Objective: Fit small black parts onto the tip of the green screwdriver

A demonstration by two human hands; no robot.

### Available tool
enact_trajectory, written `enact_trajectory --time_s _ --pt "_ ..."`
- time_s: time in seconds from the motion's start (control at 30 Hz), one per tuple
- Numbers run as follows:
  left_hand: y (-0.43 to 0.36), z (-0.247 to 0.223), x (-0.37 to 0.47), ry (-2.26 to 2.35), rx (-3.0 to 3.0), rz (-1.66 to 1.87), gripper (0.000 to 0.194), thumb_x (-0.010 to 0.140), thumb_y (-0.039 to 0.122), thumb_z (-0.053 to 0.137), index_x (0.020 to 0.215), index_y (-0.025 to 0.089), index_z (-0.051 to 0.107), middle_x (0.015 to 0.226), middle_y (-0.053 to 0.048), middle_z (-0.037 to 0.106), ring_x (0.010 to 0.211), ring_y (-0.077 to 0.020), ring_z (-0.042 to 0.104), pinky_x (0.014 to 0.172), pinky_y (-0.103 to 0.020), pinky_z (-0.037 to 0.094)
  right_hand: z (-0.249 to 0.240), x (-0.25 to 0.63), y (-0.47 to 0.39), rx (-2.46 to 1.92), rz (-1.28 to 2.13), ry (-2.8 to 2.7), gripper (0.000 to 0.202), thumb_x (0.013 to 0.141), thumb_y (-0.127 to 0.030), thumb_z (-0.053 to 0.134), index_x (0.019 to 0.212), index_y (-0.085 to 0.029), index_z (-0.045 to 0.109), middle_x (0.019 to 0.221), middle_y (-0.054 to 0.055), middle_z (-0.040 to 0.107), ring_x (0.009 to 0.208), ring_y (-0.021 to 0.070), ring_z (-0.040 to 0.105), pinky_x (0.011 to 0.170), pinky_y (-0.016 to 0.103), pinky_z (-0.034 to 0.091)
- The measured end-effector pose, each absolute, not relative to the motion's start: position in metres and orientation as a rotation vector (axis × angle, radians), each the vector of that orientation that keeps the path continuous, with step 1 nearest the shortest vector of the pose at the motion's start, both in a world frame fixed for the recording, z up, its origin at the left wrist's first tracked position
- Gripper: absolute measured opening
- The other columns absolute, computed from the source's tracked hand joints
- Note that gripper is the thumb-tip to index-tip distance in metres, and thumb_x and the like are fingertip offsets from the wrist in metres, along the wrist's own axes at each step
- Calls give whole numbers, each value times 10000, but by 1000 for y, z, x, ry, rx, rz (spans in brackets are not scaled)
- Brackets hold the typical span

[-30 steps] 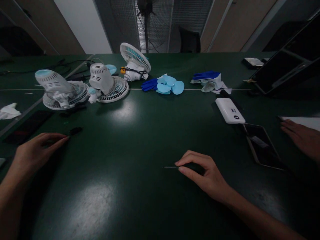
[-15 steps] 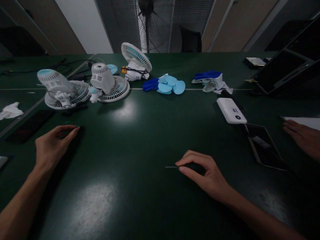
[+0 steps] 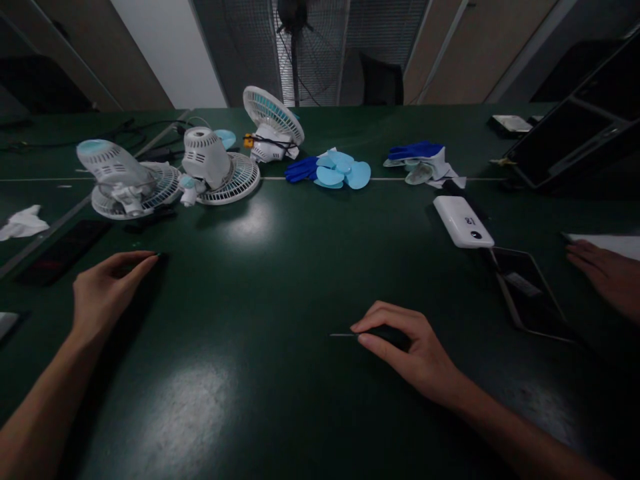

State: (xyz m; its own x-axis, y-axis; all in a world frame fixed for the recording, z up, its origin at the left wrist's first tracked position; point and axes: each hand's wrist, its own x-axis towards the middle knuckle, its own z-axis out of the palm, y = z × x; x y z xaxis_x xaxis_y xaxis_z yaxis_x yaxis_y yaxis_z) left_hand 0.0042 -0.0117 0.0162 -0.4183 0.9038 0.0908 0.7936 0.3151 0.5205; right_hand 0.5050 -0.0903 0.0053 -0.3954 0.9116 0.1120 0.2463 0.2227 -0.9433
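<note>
Low over the green table (image 3: 280, 280), my right hand (image 3: 407, 343) is closed round the dark handle of a screwdriver (image 3: 343, 335). Its thin metal shaft points left. On the left side, my left hand (image 3: 107, 287) is pinched, thumb and forefinger together at the tabletop. A tiny greenish spot shows at its fingertips, too small to name. Nearest beyond that hand are a white fan (image 3: 117, 177) lying on its grille and a dark flat phone-like slab (image 3: 67, 250). A second white fan (image 3: 205, 160) lies face down beside the first.
A third fan (image 3: 273, 127) tilts at the back, near light-blue fan blades (image 3: 343, 170) and blue-white gloves (image 3: 417, 160). To the right lie a white power-bank-like device (image 3: 463, 220) and a phone (image 3: 530, 293). Another person's hand (image 3: 607, 273) rests at the right edge.
</note>
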Motion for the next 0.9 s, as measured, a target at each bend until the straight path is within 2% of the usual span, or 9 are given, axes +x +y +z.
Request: enact_trajectory --time_s 0.2,0.33,0.5,0.57,0.67,0.83,0.9 --pt "-18 20 43 2115 1634 660 530 853 562 694 1223 182 714 1229 -64 730 1112 -260 671 961 -327 496 4 505 -91 -1093 1202 -1797 111 977 -232 696 1054 -240 775 997 51 743 907 207 710 798 341 545" --pt "-34 11 110 1734 1865 591 432 885 551 675 1145 211 733 1132 -83 743 969 -239 694 839 -336 541 6 504 -91 -1085 1192 -1798 114 978 -225 690 1054 -240 774 983 46 740 894 203 711 788 339 545" --pt "-64 4 196 1097 2069 515 203 995 353 583 1102 232 706 1101 -68 713 1034 -194 658 923 -343 524 8 503 -91 -1102 1180 -1848 120 973 -212 688 1056 -231 773 985 50 739 896 203 710 798 343 541" --pt "-72 3 216 993 2090 496 164 989 304 596 1105 231 687 1066 -59 702 1006 -187 642 892 -340 513 7 503 -91 -1101 1166 -1864 122 971 -198 687 1054 -223 774 977 52 736 892 201 708 794 339 537" --pt "-77 2 229 947 2101 506 190 966 257 623 1152 231 646 1065 -48 684 972 -177 626 844 -331 505 7 503 -91 -1091 1149 -1883 122 969 -185 690 1052 -214 774 959 51 732 878 194 703 781 328 528" --pt "-77 -1 225 927 2096 586 340 932 217 661 1262 249 586 1131 -39 669 1034 -171 623 889 -329 509 6 502 -91 -1089 1114 -1884 113 964 -176 694 1033 -213 776 932 40 731 841 181 696 753 313 509" --pt "-76 -2 224 916 2115 587 324 936 226 664 1252 249 597 1136 -41 666 1047 -175 613 894 -331 506 6 503 -91 -1091 1111 -1877 110 960 -170 697 1022 -213 776 927 36 733 834 179 697 750 311 507"
